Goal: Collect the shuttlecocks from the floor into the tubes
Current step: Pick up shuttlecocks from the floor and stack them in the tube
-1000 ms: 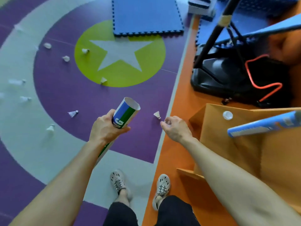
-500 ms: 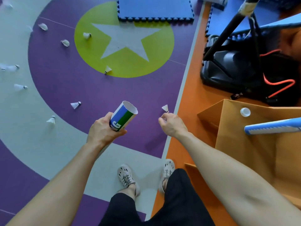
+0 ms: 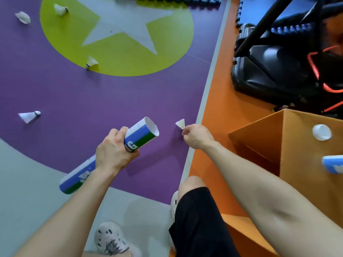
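My left hand (image 3: 113, 151) grips a white, blue and green shuttlecock tube (image 3: 141, 135) around its upper part; the open mouth points up and to the right. My right hand (image 3: 196, 135) is low over the purple floor, its curled fingertips pinching the cork end of a white shuttlecock (image 3: 180, 123) whose feathers point up. The cork itself is hidden by the fingers. Several more shuttlecocks lie on the floor: one at the left (image 3: 29, 116), one on the yellow-green circle (image 3: 91, 63), two at the top left (image 3: 60, 9) (image 3: 23, 17).
An open orange-brown cardboard box (image 3: 278, 138) stands right of my right arm, with a white cap (image 3: 322, 132) and a blue tube (image 3: 333, 163) in it. A black stand base with a red cord (image 3: 274, 75) sits behind it. Blue foam mats (image 3: 167, 0) lie at the top.
I have crouched lower and closer to the floor. My right hand reached forward to the nearest shuttlecock and its fingertips closed on the cork. The left hand kept hold of the tube.
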`<state>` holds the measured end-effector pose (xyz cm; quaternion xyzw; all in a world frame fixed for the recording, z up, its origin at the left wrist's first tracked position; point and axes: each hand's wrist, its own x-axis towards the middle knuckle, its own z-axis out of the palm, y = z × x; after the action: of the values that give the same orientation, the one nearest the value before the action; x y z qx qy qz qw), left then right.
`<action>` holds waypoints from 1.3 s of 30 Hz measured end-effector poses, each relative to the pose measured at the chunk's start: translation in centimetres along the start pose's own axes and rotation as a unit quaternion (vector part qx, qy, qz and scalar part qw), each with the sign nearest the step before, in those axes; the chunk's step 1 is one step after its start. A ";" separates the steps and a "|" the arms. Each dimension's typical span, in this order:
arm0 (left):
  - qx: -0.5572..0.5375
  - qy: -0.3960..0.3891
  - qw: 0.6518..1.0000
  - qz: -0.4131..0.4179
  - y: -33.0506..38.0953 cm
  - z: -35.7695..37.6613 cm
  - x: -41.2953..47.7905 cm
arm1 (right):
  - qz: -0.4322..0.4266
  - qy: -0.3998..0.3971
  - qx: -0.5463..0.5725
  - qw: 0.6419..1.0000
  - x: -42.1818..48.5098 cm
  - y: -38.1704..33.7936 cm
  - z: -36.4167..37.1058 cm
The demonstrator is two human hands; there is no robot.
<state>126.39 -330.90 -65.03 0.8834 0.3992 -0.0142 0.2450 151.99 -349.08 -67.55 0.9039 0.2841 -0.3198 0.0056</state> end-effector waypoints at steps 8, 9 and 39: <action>0.104 0.004 0.992 0.069 -4.8 14.1 10.0 | -0.067 0.017 -0.099 0.993 17.9 5.2 9.9; 0.113 0.005 0.991 0.075 -5.2 15.4 10.9 | -0.066 0.035 -0.102 0.992 20.3 5.8 11.1; 0.095 -0.029 0.995 -0.002 -22.0 7.6 7.6 | -0.137 -0.039 0.518 0.843 8.5 -20.1 16.0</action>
<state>117.17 -316.66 -82.67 0.9011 0.3907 -0.0781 0.1713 137.79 -330.90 -81.76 0.7137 0.1973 -0.4528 -0.4966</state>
